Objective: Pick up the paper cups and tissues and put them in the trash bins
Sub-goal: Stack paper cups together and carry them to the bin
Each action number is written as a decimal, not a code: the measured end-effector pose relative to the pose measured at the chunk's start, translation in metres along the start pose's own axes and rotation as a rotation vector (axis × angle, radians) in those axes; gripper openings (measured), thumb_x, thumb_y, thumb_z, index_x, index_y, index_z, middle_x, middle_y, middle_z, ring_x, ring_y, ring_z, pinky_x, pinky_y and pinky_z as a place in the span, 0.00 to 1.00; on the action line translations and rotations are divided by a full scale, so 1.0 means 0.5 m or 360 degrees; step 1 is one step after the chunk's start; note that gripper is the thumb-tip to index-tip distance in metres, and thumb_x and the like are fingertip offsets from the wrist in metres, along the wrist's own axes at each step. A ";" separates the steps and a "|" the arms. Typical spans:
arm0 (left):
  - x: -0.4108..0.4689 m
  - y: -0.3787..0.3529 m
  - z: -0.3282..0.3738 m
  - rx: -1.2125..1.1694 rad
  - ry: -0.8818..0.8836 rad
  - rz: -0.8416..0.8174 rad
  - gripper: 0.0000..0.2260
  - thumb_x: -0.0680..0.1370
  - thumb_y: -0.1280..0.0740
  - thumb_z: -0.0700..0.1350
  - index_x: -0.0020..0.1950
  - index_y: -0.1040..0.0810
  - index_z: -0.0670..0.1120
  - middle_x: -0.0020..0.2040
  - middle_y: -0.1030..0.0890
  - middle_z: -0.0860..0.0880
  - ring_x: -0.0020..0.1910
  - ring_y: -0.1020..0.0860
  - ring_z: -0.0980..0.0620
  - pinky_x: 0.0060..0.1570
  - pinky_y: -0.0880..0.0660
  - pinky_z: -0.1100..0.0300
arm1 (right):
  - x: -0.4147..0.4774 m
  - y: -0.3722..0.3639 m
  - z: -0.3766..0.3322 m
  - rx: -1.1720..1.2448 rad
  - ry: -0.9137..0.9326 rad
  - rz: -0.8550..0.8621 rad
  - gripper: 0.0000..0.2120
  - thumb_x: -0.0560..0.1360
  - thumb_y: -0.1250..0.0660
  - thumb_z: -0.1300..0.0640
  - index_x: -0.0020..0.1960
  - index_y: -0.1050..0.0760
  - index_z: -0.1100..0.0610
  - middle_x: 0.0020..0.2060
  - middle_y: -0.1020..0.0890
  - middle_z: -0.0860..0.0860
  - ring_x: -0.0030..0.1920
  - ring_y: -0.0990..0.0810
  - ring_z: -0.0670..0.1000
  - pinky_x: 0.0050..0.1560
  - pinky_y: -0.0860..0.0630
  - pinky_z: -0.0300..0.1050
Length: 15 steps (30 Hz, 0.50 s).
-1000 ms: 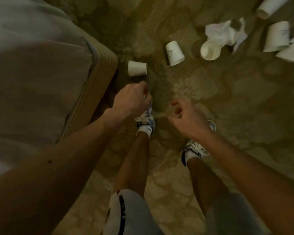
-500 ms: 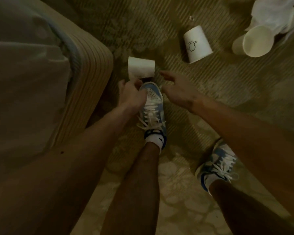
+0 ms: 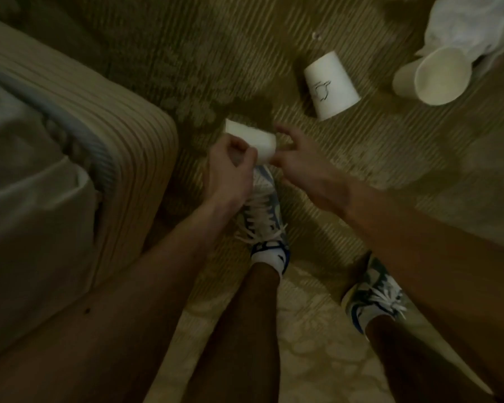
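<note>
Gripping a paper cup [image 3: 252, 139] near the sofa [image 3: 114, 158] corner: left hand [image 3: 230, 173] curled round its near side, hiding part of the wall.
Right hand [image 3: 306, 167] spread, holding nothing, fingertips just beside the cup's end; blur hides whether they touch. A printed cup [image 3: 330, 85] and an open-mouthed cup [image 3: 437, 78] lie apart on the carpet [image 3: 361, 158]; crumpled tissue [image 3: 474, 24] behind the latter is cut off at the upper right edge.

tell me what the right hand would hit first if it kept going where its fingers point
Most likely the paper cup that the left hand pinches: the right hand aims its open fingers at one end of it, close by. Depth is hard to judge.
</note>
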<state>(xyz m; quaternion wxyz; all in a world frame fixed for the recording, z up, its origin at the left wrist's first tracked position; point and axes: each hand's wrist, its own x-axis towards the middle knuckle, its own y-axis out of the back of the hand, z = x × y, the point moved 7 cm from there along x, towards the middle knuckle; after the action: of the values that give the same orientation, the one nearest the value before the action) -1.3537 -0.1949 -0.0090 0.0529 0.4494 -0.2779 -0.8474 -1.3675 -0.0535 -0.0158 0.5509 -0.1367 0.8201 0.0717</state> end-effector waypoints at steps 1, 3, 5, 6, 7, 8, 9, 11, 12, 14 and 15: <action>-0.007 -0.005 0.017 0.0033 -0.0056 -0.0045 0.03 0.77 0.32 0.49 0.47 0.25 0.52 0.47 0.23 0.56 0.46 0.25 0.61 0.41 0.29 0.65 | -0.011 0.016 -0.003 -0.0061 0.0037 0.0032 0.31 0.76 0.35 0.66 0.76 0.38 0.52 0.66 0.27 0.53 0.55 0.27 0.46 0.32 0.29 0.23; -0.021 -0.023 0.056 0.0103 -0.0143 -0.0196 0.04 0.77 0.33 0.51 0.46 0.26 0.53 0.48 0.22 0.53 0.45 0.25 0.60 0.38 0.31 0.65 | -0.038 0.051 -0.012 -0.0242 0.0109 0.0121 0.31 0.75 0.30 0.60 0.75 0.36 0.52 0.62 0.26 0.51 0.55 0.27 0.46 0.35 0.31 0.22; -0.038 -0.045 0.112 0.0121 -0.0228 -0.0376 0.06 0.77 0.33 0.50 0.43 0.28 0.55 0.47 0.23 0.52 0.45 0.24 0.57 0.37 0.31 0.62 | -0.066 0.092 -0.021 -0.0440 0.0126 0.0194 0.36 0.70 0.24 0.51 0.74 0.36 0.51 0.60 0.29 0.48 0.60 0.28 0.49 0.45 0.30 0.27; -0.047 -0.055 0.146 0.0162 -0.0301 -0.0451 0.07 0.77 0.34 0.50 0.41 0.29 0.55 0.45 0.23 0.53 0.44 0.24 0.57 0.37 0.30 0.60 | -0.079 0.112 -0.025 -0.0530 0.0109 0.0228 0.40 0.67 0.22 0.48 0.74 0.37 0.50 0.63 0.30 0.50 0.63 0.29 0.51 0.52 0.28 0.35; -0.057 -0.062 0.179 0.0220 -0.0392 -0.0507 0.07 0.77 0.34 0.50 0.40 0.30 0.54 0.43 0.23 0.54 0.42 0.24 0.57 0.36 0.30 0.58 | -0.088 0.130 -0.029 -0.0581 0.0085 0.0254 0.43 0.65 0.21 0.47 0.74 0.37 0.50 0.66 0.32 0.52 0.65 0.30 0.53 0.57 0.27 0.43; -0.067 -0.072 0.214 0.0256 -0.0483 -0.0572 0.07 0.76 0.34 0.49 0.40 0.29 0.53 0.41 0.24 0.55 0.41 0.25 0.57 0.36 0.29 0.57 | -0.098 0.148 -0.036 -0.0570 0.0078 0.0275 0.45 0.63 0.20 0.48 0.74 0.37 0.50 0.67 0.32 0.52 0.64 0.29 0.53 0.59 0.25 0.48; -0.075 -0.085 0.246 0.0256 -0.0546 -0.0651 0.06 0.76 0.34 0.49 0.40 0.28 0.52 0.40 0.24 0.55 0.41 0.24 0.56 0.37 0.27 0.56 | -0.103 0.168 -0.041 -0.0510 0.0090 0.0293 0.45 0.62 0.19 0.50 0.73 0.37 0.51 0.65 0.29 0.50 0.61 0.26 0.51 0.57 0.23 0.46; -0.084 -0.112 0.291 0.0146 -0.0533 -0.0812 0.07 0.78 0.34 0.49 0.42 0.24 0.49 0.40 0.22 0.54 0.43 0.21 0.53 0.41 0.22 0.52 | -0.106 0.205 -0.049 -0.0366 0.0111 0.0338 0.40 0.63 0.19 0.52 0.70 0.33 0.52 0.54 0.24 0.43 0.49 0.23 0.41 0.42 0.24 0.30; -0.084 -0.125 0.308 0.0084 -0.0496 -0.0861 0.08 0.79 0.34 0.50 0.42 0.24 0.49 0.41 0.22 0.52 0.44 0.21 0.51 0.40 0.21 0.53 | -0.107 0.225 -0.047 -0.0289 0.0092 0.0381 0.37 0.64 0.19 0.52 0.68 0.32 0.52 0.50 0.23 0.42 0.44 0.24 0.39 0.35 0.27 0.27; -0.065 -0.140 0.333 -0.0017 -0.0432 -0.0805 0.08 0.80 0.36 0.51 0.43 0.24 0.50 0.43 0.21 0.50 0.45 0.20 0.50 0.37 0.23 0.58 | -0.106 0.265 -0.030 -0.0087 0.0036 0.0465 0.32 0.65 0.20 0.52 0.64 0.31 0.51 0.48 0.23 0.43 0.42 0.25 0.39 0.30 0.29 0.27; -0.049 -0.143 0.339 -0.0076 -0.0387 -0.0715 0.08 0.81 0.37 0.52 0.46 0.24 0.50 0.46 0.20 0.49 0.46 0.20 0.49 0.37 0.23 0.58 | -0.105 0.283 -0.019 -0.0003 0.0015 0.0487 0.32 0.65 0.21 0.51 0.65 0.30 0.51 0.50 0.22 0.45 0.42 0.25 0.39 0.28 0.29 0.28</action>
<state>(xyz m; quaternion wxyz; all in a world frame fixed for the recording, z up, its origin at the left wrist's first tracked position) -1.4622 -0.0550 0.0468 -0.1599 0.3931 -0.1554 -0.8920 -1.4001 0.0866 0.0314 0.5295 -0.0109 0.8340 0.1550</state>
